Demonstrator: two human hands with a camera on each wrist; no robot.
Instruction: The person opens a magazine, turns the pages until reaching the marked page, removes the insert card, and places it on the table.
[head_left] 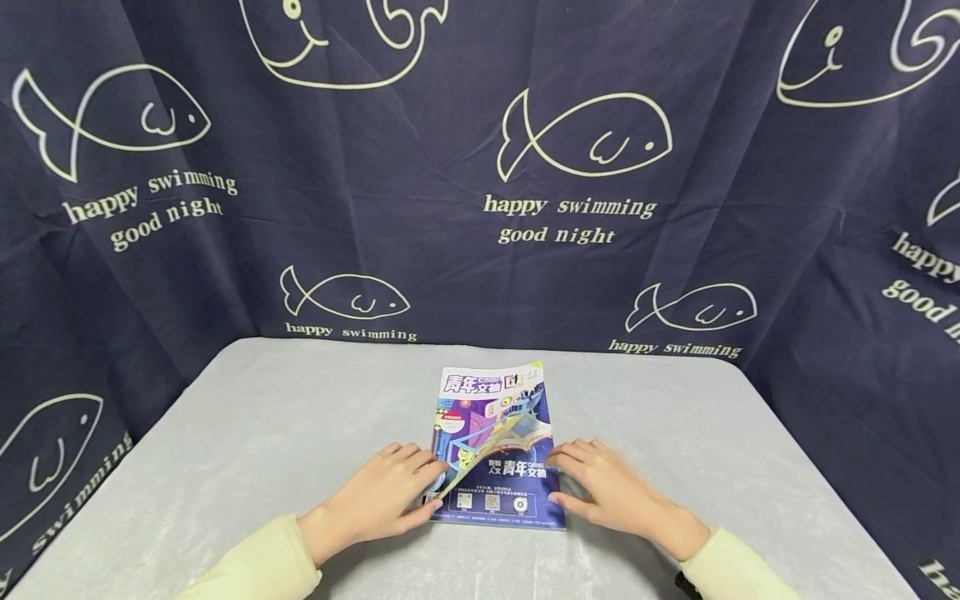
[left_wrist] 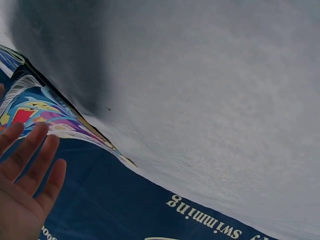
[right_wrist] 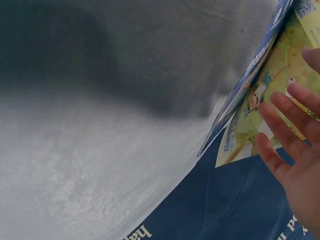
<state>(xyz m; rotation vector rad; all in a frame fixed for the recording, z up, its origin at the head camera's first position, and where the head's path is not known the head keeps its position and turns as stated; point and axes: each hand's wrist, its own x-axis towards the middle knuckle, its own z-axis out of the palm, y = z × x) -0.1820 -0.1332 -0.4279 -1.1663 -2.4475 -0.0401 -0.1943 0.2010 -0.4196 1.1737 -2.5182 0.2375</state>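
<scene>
A colourful magazine (head_left: 491,450), white, purple and dark blue with QR codes near its lower edge, lies on the grey table between two hands. At its left edge is my left hand (head_left: 390,490), with the thumb tip by the lower left corner. Beside the right edge is my right hand (head_left: 611,492), fingertips right at the border. The left wrist view shows the left hand (left_wrist: 25,180) with straight, spread fingers in front of the magazine's barcode corner (left_wrist: 30,102). In the right wrist view, straight fingers of the right hand (right_wrist: 295,135) overlap a yellow page (right_wrist: 285,75).
The grey table (head_left: 262,433) extends around the magazine. Behind it and along both sides hangs a navy curtain (head_left: 450,208) printed with fish outlines and lettering. Pale yellow sleeves (head_left: 258,562) cover both forearms, and something black shows at the right cuff.
</scene>
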